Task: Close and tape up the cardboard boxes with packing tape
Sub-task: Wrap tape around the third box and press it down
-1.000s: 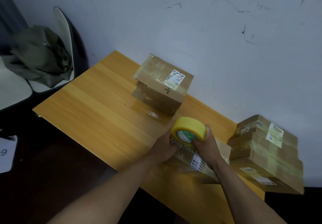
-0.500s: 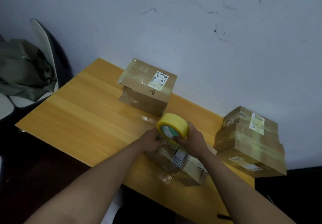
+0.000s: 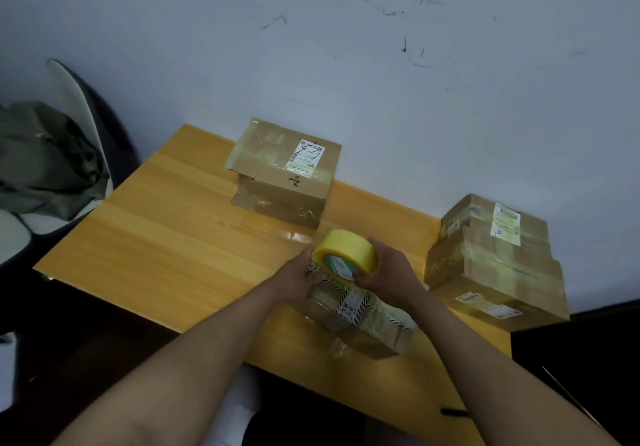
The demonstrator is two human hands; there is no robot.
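Gripping tape roll [image 3: 347, 258] — right hand [image 3: 388, 274], left hand [image 3: 294, 281] steadying small box [image 3: 360, 324]

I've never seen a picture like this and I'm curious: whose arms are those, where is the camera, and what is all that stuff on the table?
The camera sits on a person's head, looking down, so you see their own two arms. The right hand grips a yellow roll of packing tape. The left hand holds the end of a small cardboard box that is being taped. On the wooden table there is also a box with a white label near the wall, and a stack of taped boxes on the right.
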